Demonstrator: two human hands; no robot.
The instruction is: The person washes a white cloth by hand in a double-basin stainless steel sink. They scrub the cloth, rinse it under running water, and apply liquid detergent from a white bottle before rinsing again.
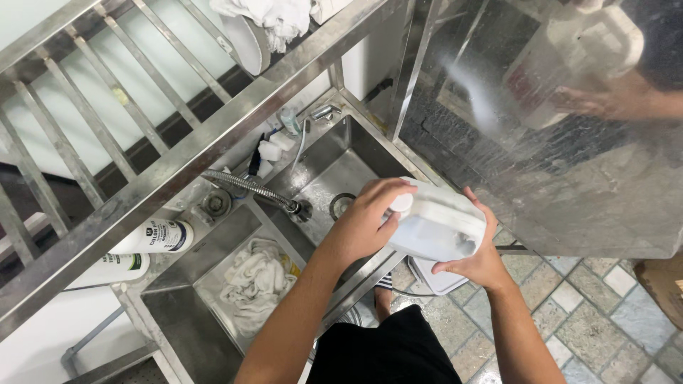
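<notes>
I hold a large translucent white plastic jug (pixel 441 226) on its side over the front edge of a steel sink (pixel 324 167). My left hand (pixel 366 217) grips the jug's white cap (pixel 400 204) at the neck end. From below, at the handle end, my right hand (pixel 475 259) supports the jug's body. A little clear liquid shows inside the jug. The sink's drain (pixel 340 206) lies just left of the jug's neck.
A flexible metal tap hose (pixel 249 186) curves over the sink. The left basin holds a tub with white cloths (pixel 255 281). Two white bottles (pixel 135 252) lie on the left ledge. A steel rack (pixel 128 142) spans overhead, a shiny steel panel (pixel 555 142) stands at right, tiled floor below.
</notes>
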